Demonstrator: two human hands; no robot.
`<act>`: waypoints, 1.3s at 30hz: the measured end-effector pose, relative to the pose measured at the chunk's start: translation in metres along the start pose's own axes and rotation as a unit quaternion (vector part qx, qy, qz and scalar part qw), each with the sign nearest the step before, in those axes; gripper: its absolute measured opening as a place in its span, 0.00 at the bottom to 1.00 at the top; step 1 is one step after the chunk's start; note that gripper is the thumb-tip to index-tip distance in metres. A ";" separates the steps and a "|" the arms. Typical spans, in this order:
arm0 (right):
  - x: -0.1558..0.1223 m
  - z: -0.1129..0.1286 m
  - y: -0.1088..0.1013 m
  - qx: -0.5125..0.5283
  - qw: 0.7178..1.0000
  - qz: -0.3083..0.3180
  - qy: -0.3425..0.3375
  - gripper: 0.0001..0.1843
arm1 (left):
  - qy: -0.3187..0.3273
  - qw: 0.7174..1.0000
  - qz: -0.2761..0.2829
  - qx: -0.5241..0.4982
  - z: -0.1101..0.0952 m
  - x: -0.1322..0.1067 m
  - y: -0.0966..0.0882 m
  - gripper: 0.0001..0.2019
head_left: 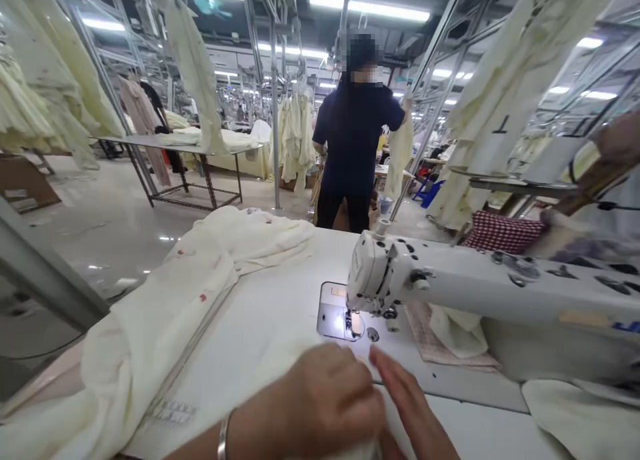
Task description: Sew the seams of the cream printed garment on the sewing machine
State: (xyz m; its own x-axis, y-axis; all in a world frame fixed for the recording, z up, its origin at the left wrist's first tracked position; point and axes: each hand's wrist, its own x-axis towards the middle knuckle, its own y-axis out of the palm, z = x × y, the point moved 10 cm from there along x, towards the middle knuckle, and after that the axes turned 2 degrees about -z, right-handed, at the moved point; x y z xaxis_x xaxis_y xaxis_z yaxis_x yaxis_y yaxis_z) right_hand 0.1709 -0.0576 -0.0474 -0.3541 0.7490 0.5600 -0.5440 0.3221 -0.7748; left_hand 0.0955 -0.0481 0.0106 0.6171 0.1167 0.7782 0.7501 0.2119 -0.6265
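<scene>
My left hand [320, 400], with a silver bangle at the wrist, is closed on a pale cream cloth [280, 357] in front of the sewing machine [380, 273]. Close beside it is my right hand [410, 407], its visible fingers stretched out toward the left hand; its thumb side is hidden. Both hands are slightly blurred. Just beyond them, a lamp lights the needle plate [333, 317] under the machine head. A larger cream garment [200, 273] with small red marks lies over the left side of the white table [235, 333].
A pink cloth piece [425, 340] lies behind the needle area, and cream fabric [580, 413] rests at the right front. Beyond the table stands a person [353, 133] in dark clothes. Cream garments [193, 73] hang from overhead rails. Thread cones [500, 140] stand at right.
</scene>
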 end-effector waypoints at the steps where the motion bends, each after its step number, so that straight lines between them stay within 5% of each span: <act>1: 0.011 0.004 -0.008 0.020 1.000 -0.005 -0.010 0.19 | 0.023 0.999 -0.001 -0.027 -0.016 0.009 -0.013 0.15; 4: 0.037 0.014 -0.027 0.112 0.993 0.016 -0.027 0.12 | -0.015 0.999 0.034 -0.032 -0.021 0.030 -0.054 0.17; 6: 0.046 0.000 -0.042 0.165 0.985 0.019 0.053 0.06 | -0.076 0.995 0.059 0.003 -0.004 0.032 -0.079 0.13; 8: 0.049 -0.014 -0.058 0.176 0.973 -0.016 0.145 0.05 | -0.131 0.988 0.077 0.037 0.012 0.027 -0.096 0.09; 11: 0.053 0.003 -0.075 0.178 0.967 -0.117 0.138 0.05 | -0.153 0.980 0.067 0.109 0.009 0.026 -0.107 0.10; 15: 0.040 0.043 -0.028 0.226 0.961 -0.081 0.136 0.41 | -0.103 0.978 0.037 0.176 -0.016 0.051 -0.122 0.08; 18: 0.011 0.045 0.021 0.270 0.940 0.006 0.210 0.45 | -0.081 0.955 0.019 0.284 0.008 0.072 -0.135 0.07; 21: -0.019 0.015 0.039 0.251 0.922 0.031 0.292 0.45 | -0.107 0.933 0.083 0.333 0.079 0.076 -0.102 0.04; 23: -0.024 -0.005 0.029 0.148 0.950 0.013 0.275 0.40 | -0.213 0.913 0.203 0.283 0.140 0.054 -0.052 0.04; 25: -0.023 -0.016 0.014 0.051 0.974 -0.014 0.219 0.34 | -0.243 0.905 0.241 0.253 0.161 0.033 -0.012 0.07; 27: -0.021 -0.018 0.003 0.011 0.988 -0.035 0.150 0.26 | -0.232 0.913 0.267 0.206 0.153 0.013 0.022 0.06; 30: -0.017 -0.009 0.002 -0.019 0.998 -0.019 0.056 0.16 | -0.165 0.928 0.326 0.073 0.110 -0.013 0.057 0.07; 33: -0.014 -0.001 0.013 -0.050 0.998 0.017 0.022 0.15 | -0.107 0.934 0.336 -0.054 0.074 -0.022 0.066 0.08; 35: -0.011 0.004 0.022 -0.043 0.998 0.031 0.015 0.14 | -0.104 0.938 0.324 -0.065 0.069 -0.020 0.066 0.01; 39: -0.009 0.021 0.033 -0.016 0.999 0.008 0.034 0.09 | -0.116 0.950 0.291 -0.019 0.068 -0.012 0.072 0.14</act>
State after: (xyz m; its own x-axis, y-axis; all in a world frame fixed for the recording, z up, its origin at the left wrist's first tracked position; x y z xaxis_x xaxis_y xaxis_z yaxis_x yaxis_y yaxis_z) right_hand 0.1403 -0.0655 -0.0723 -0.3088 0.7915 0.5274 -0.5143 0.3275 -0.7926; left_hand 0.1260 0.0313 -0.0403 0.8637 0.4147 0.2864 0.3100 0.0110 -0.9507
